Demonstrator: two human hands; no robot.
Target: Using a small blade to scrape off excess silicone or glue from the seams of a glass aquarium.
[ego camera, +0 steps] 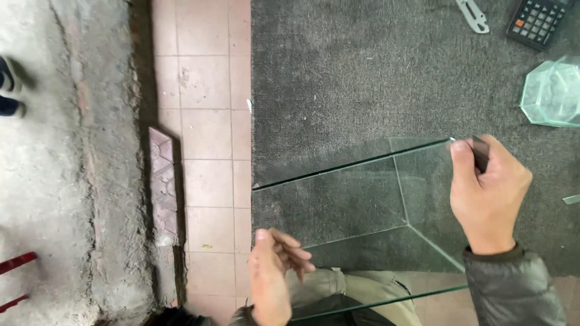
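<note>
glass pane [356, 199] lying on grey carpeted surface [362, 78], overhanging its near edge. right hand [486, 193] clenched on small dark tool [480, 154] at pane's far corner. left hand [272, 271] released, fingers loose beside pane's near left edge.

Single view, head-worn camera, looking almost straight down from above the person's own lap. It sits close over both hands, left hand [270, 279] low centre and right hand [487, 192] at right, with the grey carpeted counter [350, 72] filling the upper right. The tiled floor [205, 121] and bare concrete [60, 181] run down the left side; no second view to compare.
</note>
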